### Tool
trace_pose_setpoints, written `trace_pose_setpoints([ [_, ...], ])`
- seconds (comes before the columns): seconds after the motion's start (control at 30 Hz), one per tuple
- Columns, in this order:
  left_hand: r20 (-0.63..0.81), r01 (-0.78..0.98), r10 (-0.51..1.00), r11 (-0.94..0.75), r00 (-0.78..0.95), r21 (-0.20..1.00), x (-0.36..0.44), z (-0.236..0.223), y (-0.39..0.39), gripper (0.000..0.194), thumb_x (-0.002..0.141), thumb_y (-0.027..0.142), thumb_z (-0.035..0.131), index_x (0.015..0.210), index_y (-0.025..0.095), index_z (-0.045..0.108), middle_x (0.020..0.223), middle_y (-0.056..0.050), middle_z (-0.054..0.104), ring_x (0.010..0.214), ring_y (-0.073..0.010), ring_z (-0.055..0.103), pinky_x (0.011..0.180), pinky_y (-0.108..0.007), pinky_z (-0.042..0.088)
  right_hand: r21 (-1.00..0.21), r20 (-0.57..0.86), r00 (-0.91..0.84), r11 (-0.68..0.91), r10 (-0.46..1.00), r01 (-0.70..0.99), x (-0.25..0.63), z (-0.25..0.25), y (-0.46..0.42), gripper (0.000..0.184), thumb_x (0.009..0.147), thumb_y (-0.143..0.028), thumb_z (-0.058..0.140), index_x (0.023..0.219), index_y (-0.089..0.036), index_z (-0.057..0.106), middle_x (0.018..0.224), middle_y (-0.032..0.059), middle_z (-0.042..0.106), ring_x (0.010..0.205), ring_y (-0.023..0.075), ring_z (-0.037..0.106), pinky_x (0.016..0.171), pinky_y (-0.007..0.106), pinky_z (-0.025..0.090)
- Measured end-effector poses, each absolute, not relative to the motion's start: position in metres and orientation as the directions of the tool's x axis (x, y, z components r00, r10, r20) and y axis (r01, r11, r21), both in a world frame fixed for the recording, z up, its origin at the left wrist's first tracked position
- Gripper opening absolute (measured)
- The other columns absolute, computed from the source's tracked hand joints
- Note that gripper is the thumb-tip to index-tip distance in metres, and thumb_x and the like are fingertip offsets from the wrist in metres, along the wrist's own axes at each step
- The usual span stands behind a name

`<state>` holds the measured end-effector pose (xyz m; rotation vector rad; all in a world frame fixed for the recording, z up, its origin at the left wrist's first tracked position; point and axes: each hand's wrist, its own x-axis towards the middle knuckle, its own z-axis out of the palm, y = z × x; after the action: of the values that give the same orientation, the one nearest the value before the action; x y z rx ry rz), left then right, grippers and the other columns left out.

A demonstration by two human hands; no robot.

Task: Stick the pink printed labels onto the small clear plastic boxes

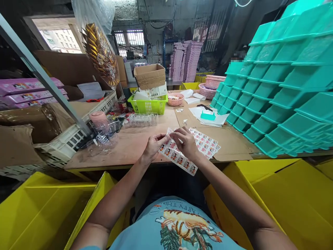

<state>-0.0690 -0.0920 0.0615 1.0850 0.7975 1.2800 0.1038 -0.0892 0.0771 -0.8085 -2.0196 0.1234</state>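
Note:
A sheet of stickers [179, 158] printed with small orange, black and pink cartoon figures is tilted over the table's front edge. My left hand [154, 146] pinches its upper left corner between thumb and fingers. Over the same sheet, close to that corner, my right hand [184, 140] is closed with thumb and fingertips together; whether a sticker is between them I cannot make out. More sticker sheets [206, 142] lie on the table just right of my right hand, partly covered by it.
Stacked turquoise plastic bins [275, 83] rise at the right. White paper with a turquoise piece [207, 115] lies before them. A lime-green basket [148, 105], a pink basket [175, 99] and clear plastic packaging [143, 119] stand farther back. Yellow boxes [49, 208] flank me below the table.

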Motion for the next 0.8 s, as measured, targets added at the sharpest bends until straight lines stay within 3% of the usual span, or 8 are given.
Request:
trace_pose_setpoints([
  [0.27, 0.16, -0.315, 0.974, -0.104, 0.159, 0.943, -0.083, 0.057, -0.093, 0.03, 0.069, 0.038, 0.08, 0.088, 0.015, 0.077, 0.079, -0.004, 0.074, 0.071, -0.0165, 0.065, 0.069, -0.029, 0.052, -0.544, 0.667, -0.303, 0.723, 0.681, 0.426, 0.082, 0.076, -0.08, 0.017, 0.092, -0.034, 0.058, 0.088, -0.023, 0.072, 0.087, 0.0063, 0.07, 0.085, 0.0231, 0.061, 0.082, 0.039, 0.048],
  [0.5, 0.181, -0.259, 0.978, -0.149, 0.103, 0.954, -0.093, 0.033, -0.059, 0.027, 0.074, 0.039, 0.075, 0.088, 0.016, 0.076, 0.089, -0.005, 0.072, 0.082, -0.0187, 0.064, 0.077, -0.031, 0.053, -0.728, 0.535, -0.113, 0.524, 0.838, 0.442, 0.064, 0.064, -0.032, 0.033, 0.094, -0.043, 0.049, 0.073, -0.02, 0.061, 0.065, 0.0021, 0.063, 0.06, 0.0166, 0.058, 0.058, 0.028, 0.049],
  [0.67, 0.124, -0.164, 0.991, -0.116, 0.041, 0.98, -0.112, 0.018, -0.015, 0.024, 0.072, 0.038, 0.075, 0.085, 0.018, 0.075, 0.094, -0.008, 0.071, 0.095, -0.0257, 0.064, 0.088, -0.041, 0.052, -0.716, 0.601, 0.105, 0.475, 0.792, 0.512, 0.092, 0.077, 0.023, 0.032, 0.097, -0.043, 0.037, 0.08, -0.02, 0.053, 0.075, 0.005, 0.06, 0.071, 0.0196, 0.058, 0.069, 0.034, 0.05],
  [0.73, 0.132, -0.113, 0.991, -0.131, 0.005, 0.985, -0.109, 0.022, -0.002, 0.024, 0.07, 0.039, 0.078, 0.084, 0.02, 0.075, 0.102, -0.009, 0.07, 0.109, -0.0289, 0.06, 0.099, -0.043, 0.046, -0.674, 0.659, 0.157, 0.485, 0.736, 0.557, 0.103, 0.083, 0.034, 0.029, 0.097, -0.043, 0.04, 0.083, -0.021, 0.052, 0.081, 0.0063, 0.058, 0.079, 0.0217, 0.056, 0.079, 0.038, 0.048],
  [0.8, 0.117, -0.114, 0.99, -0.107, 0.079, 0.988, -0.094, 0.03, 0.005, 0.029, 0.075, 0.046, 0.073, 0.085, 0.019, 0.076, 0.105, -0.011, 0.069, 0.113, -0.0293, 0.059, 0.105, -0.043, 0.042, -0.629, 0.704, 0.156, 0.505, 0.693, 0.592, 0.109, 0.083, 0.036, 0.024, 0.095, -0.043, 0.048, 0.085, -0.022, 0.053, 0.083, 0.0064, 0.056, 0.085, 0.0235, 0.053, 0.087, 0.042, 0.044],
])
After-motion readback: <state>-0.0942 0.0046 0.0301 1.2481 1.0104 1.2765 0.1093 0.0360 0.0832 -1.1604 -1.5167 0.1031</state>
